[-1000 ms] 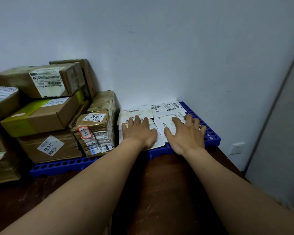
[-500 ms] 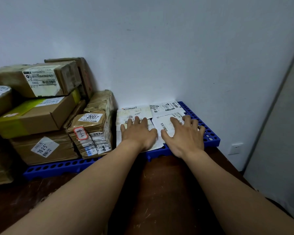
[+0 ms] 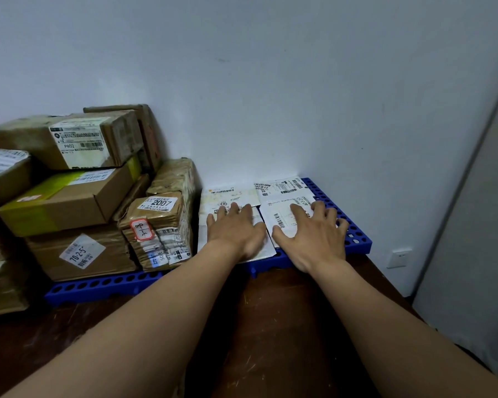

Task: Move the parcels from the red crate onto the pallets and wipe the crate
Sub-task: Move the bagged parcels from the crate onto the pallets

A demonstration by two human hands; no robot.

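Flat white paper parcels, smooth and label-covered, lie edge to edge at the right end of the blue perforated plastic pallet. The left hand and right hand press them with straight, spread fingers, grasping nothing. Taped brown cardboard boxes are stacked at its left end.

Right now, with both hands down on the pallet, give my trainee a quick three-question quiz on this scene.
1. True or false: the left hand and right hand are lifting a cardboard box together.
2. The flat white paper mailers lie on: A) the blue perforated plastic pallet, B) a metal shelf, C) a grey trolley.
3. Fill in: the taped brown parcel beside the left hand bears the printed number ____.
Key: 1 false, both rest flat on the mailers; 2 A; 3 2007.
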